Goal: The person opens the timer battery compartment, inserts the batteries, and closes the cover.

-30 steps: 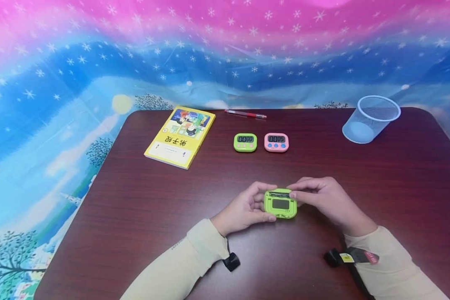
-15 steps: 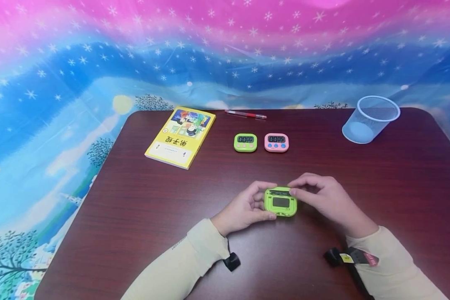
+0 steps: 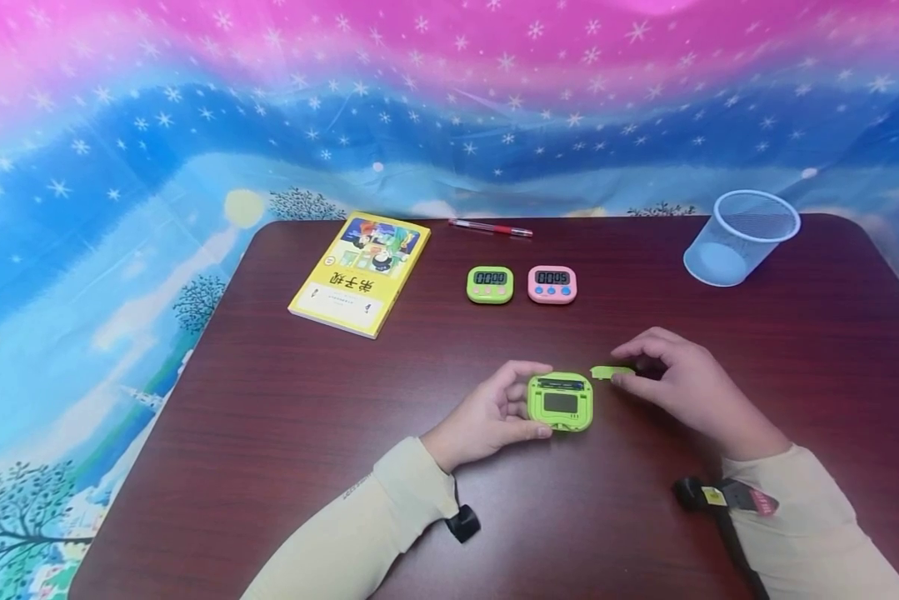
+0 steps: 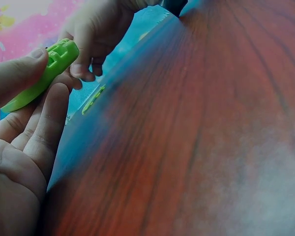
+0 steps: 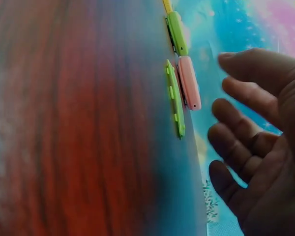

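My left hand pinches a green digital timer between thumb and fingers, its back facing up. A dark battery shows in the uncovered slot along the timer's top. To the right, a thin green battery cover lies on the table. Beside the cover is my right hand; in the right wrist view its fingers are spread and apart from the cover, holding nothing. The left wrist view shows the timer edge-on, raised above the tabletop.
Farther back on the dark wooden table lie a second green timer and a pink timer. A yellow book is at back left, a red pen at the back edge, and a white mesh cup at back right.
My right hand has moved from the timer's upper right corner off to the right. The green battery cover has come into view on the table beside it. My left hand stays put.
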Motion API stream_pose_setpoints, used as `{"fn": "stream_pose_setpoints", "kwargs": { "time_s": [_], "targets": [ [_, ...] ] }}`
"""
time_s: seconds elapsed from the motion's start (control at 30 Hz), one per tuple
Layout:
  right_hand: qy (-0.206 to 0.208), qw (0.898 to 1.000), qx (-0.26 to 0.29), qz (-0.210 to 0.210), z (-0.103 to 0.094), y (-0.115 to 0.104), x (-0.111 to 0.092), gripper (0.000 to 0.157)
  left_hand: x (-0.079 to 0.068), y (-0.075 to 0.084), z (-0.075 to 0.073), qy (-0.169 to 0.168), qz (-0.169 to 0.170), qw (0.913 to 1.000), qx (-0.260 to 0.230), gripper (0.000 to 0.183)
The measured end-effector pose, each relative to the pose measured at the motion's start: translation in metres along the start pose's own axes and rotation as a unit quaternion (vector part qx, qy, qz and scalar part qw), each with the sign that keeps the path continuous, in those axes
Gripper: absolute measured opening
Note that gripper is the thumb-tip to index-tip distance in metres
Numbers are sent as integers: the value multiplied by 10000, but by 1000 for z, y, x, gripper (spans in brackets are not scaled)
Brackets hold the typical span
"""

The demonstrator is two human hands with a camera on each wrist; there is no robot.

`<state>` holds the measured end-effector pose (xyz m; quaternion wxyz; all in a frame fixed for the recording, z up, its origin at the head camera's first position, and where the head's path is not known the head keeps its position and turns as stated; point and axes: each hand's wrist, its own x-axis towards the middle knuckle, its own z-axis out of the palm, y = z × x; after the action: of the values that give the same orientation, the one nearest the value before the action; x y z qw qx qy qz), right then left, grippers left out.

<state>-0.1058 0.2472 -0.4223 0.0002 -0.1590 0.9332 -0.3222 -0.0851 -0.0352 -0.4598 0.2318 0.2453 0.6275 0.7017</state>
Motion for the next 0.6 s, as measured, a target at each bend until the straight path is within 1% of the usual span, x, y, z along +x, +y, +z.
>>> {"fn": "stream_pose_setpoints", "kwargs": {
  "time_s": [0.1, 0.23, 0.4, 0.6],
  "targets": [
    [-245, 9995, -121, 173, 1, 6, 1, 32, 0, 0, 0, 12, -5, 10000, -17, 72],
    [-403, 9983, -284, 319, 3, 13, 2, 35, 0, 0, 0, 22, -16, 10000, -35, 72],
    [-488, 9966, -476, 462, 2, 16, 5, 26, 0, 1, 0, 16, -24, 10000, -58, 72],
    [-561, 9954, -639, 449, 1, 13, 7, 17, 0, 2, 0, 56, -40, 9999, -90, 72]
  ]
}}
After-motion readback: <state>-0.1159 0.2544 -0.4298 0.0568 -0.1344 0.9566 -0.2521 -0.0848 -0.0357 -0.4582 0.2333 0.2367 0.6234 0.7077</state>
